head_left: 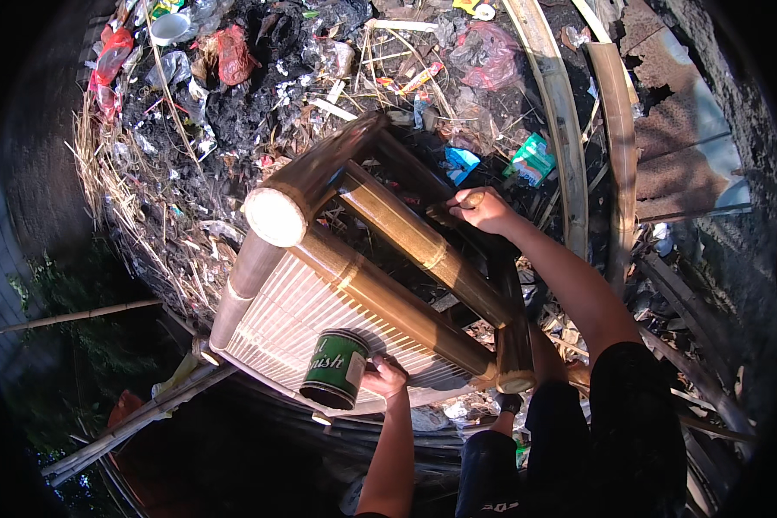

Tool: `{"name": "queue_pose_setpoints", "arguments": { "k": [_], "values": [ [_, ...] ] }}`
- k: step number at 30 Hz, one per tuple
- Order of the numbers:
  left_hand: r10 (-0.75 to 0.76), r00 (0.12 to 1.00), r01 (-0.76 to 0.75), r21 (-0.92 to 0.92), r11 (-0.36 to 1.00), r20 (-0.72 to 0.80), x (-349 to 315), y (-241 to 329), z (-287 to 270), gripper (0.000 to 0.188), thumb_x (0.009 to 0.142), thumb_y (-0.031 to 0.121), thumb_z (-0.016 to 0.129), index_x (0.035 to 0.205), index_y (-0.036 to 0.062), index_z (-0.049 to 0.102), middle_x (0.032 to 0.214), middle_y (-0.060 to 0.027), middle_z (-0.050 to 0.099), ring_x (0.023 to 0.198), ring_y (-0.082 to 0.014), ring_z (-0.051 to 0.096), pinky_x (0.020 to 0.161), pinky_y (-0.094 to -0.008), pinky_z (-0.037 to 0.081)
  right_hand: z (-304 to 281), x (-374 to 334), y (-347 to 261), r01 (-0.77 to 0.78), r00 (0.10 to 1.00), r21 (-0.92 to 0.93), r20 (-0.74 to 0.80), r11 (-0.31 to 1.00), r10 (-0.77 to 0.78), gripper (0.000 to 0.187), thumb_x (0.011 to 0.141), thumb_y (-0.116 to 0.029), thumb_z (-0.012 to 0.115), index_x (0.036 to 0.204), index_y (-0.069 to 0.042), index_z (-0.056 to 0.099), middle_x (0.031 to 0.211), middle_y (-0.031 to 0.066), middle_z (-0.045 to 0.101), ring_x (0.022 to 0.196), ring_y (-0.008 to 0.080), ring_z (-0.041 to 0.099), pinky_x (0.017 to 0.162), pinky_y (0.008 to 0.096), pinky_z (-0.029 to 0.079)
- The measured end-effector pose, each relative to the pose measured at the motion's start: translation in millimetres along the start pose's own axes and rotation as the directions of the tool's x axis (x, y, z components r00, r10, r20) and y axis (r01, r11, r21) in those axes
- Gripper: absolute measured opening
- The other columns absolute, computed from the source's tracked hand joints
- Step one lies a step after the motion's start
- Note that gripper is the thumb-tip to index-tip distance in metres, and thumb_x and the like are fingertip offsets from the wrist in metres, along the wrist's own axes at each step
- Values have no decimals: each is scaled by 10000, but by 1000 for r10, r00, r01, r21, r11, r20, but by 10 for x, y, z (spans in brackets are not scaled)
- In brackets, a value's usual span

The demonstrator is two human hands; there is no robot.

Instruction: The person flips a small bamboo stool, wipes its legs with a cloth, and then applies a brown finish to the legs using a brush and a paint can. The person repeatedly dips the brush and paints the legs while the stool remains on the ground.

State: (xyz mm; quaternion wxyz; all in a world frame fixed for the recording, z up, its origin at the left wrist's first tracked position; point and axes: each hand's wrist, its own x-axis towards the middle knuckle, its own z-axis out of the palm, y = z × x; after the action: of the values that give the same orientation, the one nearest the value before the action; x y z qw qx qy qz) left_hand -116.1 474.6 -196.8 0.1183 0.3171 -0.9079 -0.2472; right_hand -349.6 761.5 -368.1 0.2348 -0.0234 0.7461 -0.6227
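Observation:
My left hand (384, 377) is closed on the side of a green tin can (326, 369) with a pale label patch. It holds the can tilted in front of the slatted panel (278, 315) of a bamboo furniture frame (388, 298). The frame's thick brown poles look glossy, and one cut pole end shows pale at the upper left. My right hand (482, 210) grips what looks like a paintbrush (472, 200) with a tan handle. Its dark head is at a shaded pole on the frame's far side; the bristles are hard to make out.
Litter covers the ground beyond the frame, including red plastic bags (233, 55) and a green wrapper (531, 160). Split bamboo strips (613, 147) and a rusty metal sheet (678, 129) lie at the right. Bamboo poles (138, 423) cross the lower left.

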Motion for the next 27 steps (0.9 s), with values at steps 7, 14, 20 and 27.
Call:
{"name": "queue_pose_setpoints", "arguments": {
  "k": [7, 14, 20, 27],
  "values": [
    [94, 993, -91, 39, 995, -77, -46, -10, -55, 780, 881, 440, 609, 1336, -153, 384, 1372, -348, 408, 1266, -443, 427, 1080, -511, 304, -190, 53, -365, 472, 834, -228, -198, 852, -515, 150, 825, -179, 696, 933, -80, 666, 898, 115, 682, 835, 335, 666, 724, 407, 538],
    [31, 995, -47, -157, 986, -99, 6, 210, -6, 808, 855, 449, 622, 1314, -175, 395, 1332, -345, 452, 1254, -427, 455, 1087, -500, 312, -517, -741, 97, 419, 679, -453, 731, 787, 59, 84, 800, -167, 636, 835, -91, 636, 820, 126, 671, 830, 340, 657, 727, 469, 525],
    [68, 991, -69, -4, 998, -117, -4, 73, 25, 810, 844, 466, 630, 1318, -151, 406, 1277, -339, 494, 1182, -414, 506, 1010, -493, 375, -299, 390, -312, 521, 853, -226, 92, 823, -514, 150, 858, -138, 687, 978, -53, 658, 1006, 106, 695, 927, 337, 664, 799, 394, 548],
    [-27, 998, 24, -52, 998, -60, -27, 107, -15, 737, 843, 393, 621, 1284, -151, 390, 1260, -336, 451, 1158, -414, 461, 1013, -520, 335, -383, -869, 338, 83, 840, -284, 536, 955, 86, 160, 831, -177, 703, 972, -106, 734, 915, 116, 718, 912, 317, 678, 815, 398, 530]
  ]
}}
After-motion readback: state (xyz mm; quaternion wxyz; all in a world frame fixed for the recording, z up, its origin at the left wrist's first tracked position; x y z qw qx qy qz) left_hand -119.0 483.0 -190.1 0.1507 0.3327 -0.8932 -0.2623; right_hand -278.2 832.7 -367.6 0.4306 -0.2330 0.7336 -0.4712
